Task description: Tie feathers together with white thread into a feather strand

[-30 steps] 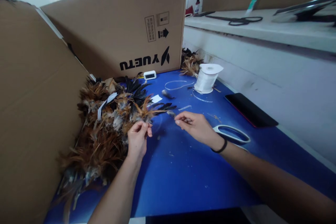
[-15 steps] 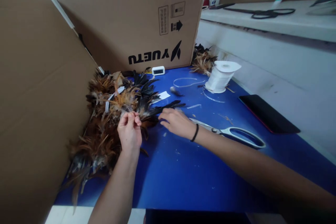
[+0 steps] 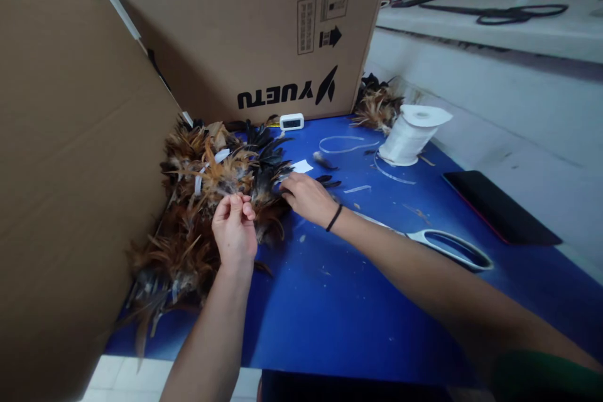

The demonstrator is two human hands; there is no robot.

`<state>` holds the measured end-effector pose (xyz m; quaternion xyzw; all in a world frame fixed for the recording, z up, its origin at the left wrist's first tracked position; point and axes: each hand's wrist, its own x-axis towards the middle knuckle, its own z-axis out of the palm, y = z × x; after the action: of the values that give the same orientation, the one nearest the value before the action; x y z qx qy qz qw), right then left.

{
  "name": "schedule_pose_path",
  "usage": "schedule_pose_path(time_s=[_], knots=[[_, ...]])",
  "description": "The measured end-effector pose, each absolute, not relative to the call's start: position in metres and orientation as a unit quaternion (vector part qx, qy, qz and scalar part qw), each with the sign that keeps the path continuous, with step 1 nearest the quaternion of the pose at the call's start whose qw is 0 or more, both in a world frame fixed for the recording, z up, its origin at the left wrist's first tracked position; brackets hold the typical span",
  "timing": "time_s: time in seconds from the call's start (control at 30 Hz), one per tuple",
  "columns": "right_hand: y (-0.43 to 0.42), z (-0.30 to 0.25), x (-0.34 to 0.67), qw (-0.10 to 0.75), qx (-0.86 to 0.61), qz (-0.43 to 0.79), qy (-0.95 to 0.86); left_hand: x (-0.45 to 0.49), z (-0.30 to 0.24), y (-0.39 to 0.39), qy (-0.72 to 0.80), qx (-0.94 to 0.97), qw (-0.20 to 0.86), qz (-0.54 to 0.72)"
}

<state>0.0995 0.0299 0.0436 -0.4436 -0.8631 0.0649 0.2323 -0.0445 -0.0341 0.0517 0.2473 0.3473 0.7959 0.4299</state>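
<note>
My left hand (image 3: pixel 235 229) is closed in a pinch, thumb against forefinger, in front of the brown and orange feathers (image 3: pixel 226 173). What lies between its fingertips is too small to make out. To its right, my right hand (image 3: pixel 308 201), with a black band at the wrist, reaches to the black feathers (image 3: pixel 266 169). Its fingers curl round the feather edge, the tips partly hidden. The feather pile runs down the table's left side, with a white strip (image 3: pixel 198 182) lying on it. White-handled scissors (image 3: pixel 452 248) lie partly behind my right forearm.
Cardboard walls (image 3: pixel 211 31) stand left and behind on the blue table (image 3: pixel 330 301). A white ribbon spool (image 3: pixel 407 138), a black phone (image 3: pixel 499 207), a small white display (image 3: pixel 291 121) and another feather bunch (image 3: pixel 377 107) are around. Black scissors (image 3: pixel 504 14) lie on the ledge.
My right hand has moved slightly left and up, in among the black feathers, and its fingers have closed. My left hand keeps its pinch. The whole view has shifted a little.
</note>
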Motion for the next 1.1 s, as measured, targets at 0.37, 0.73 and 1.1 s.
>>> schedule_pose_path(time_s=[0.37,0.73,1.1], knots=[[0.01,0.041,0.095,0.238,-0.433,0.215,-0.843,-0.043,0.034,-0.028,0.397,0.278,0.457,0.745],[0.019,0.05,0.114,0.279,-0.481,0.278,-0.783,-0.031,0.006,-0.019,0.455,0.272,0.484,0.696],[0.024,0.034,0.129,0.346,-0.479,0.341,-0.731,-0.03,0.006,-0.018,0.487,0.302,0.484,0.661]])
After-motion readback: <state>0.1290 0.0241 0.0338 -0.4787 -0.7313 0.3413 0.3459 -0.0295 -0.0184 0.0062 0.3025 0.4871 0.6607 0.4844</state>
